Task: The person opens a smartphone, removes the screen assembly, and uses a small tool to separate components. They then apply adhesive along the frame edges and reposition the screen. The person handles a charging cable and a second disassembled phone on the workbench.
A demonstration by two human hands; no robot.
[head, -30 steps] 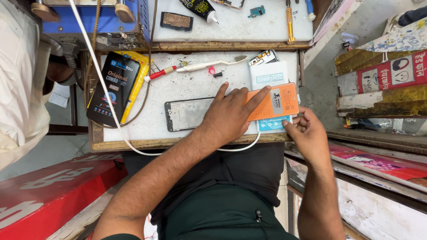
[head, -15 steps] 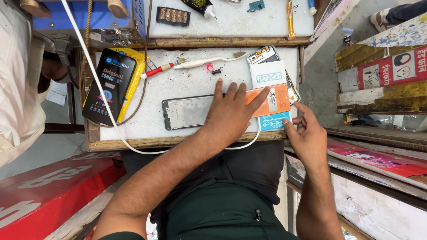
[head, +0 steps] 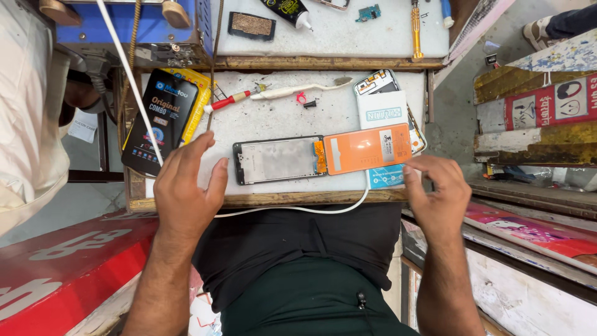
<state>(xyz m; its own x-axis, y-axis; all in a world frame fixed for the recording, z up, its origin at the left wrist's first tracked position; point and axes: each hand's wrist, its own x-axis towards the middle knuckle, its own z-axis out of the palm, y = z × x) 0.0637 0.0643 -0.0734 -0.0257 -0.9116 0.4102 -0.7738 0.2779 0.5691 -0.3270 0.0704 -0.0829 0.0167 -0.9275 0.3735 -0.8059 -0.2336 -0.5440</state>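
Head view, looking straight down on a small white workbench [head: 280,115] with a worn wooden near edge. Left hand [head: 183,186] hovers over the near left corner of the bench, palm down, fingers spread and loosely extended, holding nothing; its fingertips sit just left of the phone frame [head: 277,160]. The phone frame lies flat near the middle of the bench, long side parallel to the near edge, bare grey inner plate facing up, black rim around it. Touching its right end is an orange rectangular panel [head: 368,148], also flat, carrying a white strip and a small label. Right hand [head: 438,196] is at the near right corner of the bench, fingers curled inward with thumb close to fingertips; whether it pinches anything cannot be told. It is just near and right of the orange panel, over a light blue card [head: 387,177]. A white cable [head: 298,210] runs along the near edge between the two hands. Far left on the bench: a black and yellow retail package [head: 160,118]. Far side, middle: a red-handled tool [head: 227,101] and a white toothbrush [head: 292,91]. A white box [head: 382,112] lies just beyond the orange panel.
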